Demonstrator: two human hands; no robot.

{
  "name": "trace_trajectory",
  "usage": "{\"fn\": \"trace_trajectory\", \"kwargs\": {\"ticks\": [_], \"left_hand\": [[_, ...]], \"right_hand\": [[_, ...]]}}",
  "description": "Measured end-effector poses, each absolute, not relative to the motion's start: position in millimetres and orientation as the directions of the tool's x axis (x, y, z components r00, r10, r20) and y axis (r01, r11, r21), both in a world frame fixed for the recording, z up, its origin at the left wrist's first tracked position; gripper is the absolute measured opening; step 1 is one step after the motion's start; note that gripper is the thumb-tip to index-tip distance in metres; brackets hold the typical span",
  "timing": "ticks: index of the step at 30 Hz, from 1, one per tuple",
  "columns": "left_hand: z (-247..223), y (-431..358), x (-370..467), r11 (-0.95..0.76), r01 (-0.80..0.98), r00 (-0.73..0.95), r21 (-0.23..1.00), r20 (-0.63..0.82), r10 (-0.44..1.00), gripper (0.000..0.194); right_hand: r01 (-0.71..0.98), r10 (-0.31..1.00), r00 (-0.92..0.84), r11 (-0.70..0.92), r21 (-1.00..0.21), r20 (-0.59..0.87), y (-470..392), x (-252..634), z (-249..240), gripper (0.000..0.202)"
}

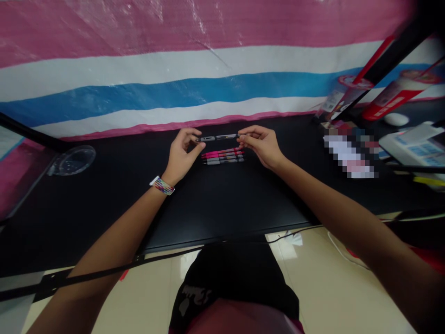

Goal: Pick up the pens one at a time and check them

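Note:
A grey and black pen (219,138) lies level between my two hands, above a row of pens on the black table. My left hand (183,150) is closed on its left end, the thumb and fingers pinching near the tip. At the other end my right hand (260,143) pinches the pen between thumb and fingers. Just below, pink-red pens (222,153) rest side by side, with grey pens (224,161) next to them, nearer to me. A colourful band is around my left wrist.
The black table (222,199) runs along a striped sheet (174,97). A clear plastic lid (74,160) lies at the left. Drink cups (347,95), a white round object (396,119) and a white and blue box (417,144) stand at the right.

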State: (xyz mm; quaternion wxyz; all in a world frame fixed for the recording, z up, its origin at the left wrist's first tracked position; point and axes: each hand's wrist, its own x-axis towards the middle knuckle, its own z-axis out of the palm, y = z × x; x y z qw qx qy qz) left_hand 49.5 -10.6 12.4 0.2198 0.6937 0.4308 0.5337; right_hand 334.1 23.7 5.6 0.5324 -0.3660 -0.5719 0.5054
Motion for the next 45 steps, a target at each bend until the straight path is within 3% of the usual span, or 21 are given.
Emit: {"fn": "trace_trajectory", "kwargs": {"ticks": [8,14,22,32,39,45], "left_hand": [[15,-10,49,-0.512,0.314,0.011,0.799,0.537,0.844,0.042],[12,-7,42,-0.45,0.433,-0.023,0.781,0.509,0.86,0.06],[9,-2,38,-0.497,0.326,-0.089,0.804,0.55,0.83,0.033],[8,0,34,-0.462,0.266,-0.167,0.846,0.513,0.842,0.019],[10,-5,38,-0.439,0.228,-0.13,0.869,0.474,0.871,0.021],[12,-10,43,-0.459,0.387,0.031,0.799,0.487,0.873,0.039]], "right_hand": [[-0.158,0.962,-0.147,0.206,-0.966,0.229,23,332,6,0.037],[-0.14,0.962,-0.149,0.207,-0.968,0.227,24,333,5,0.038],[-0.15,0.966,-0.05,0.244,-0.958,0.254,32,338,5,0.032],[-0.111,0.959,-0.019,0.279,-0.954,0.283,38,344,4,0.029],[-0.153,0.955,-0.031,0.287,-0.946,0.295,33,340,4,0.026],[-0.141,0.94,-0.151,0.285,-0.948,0.305,24,333,4,0.021]]}}
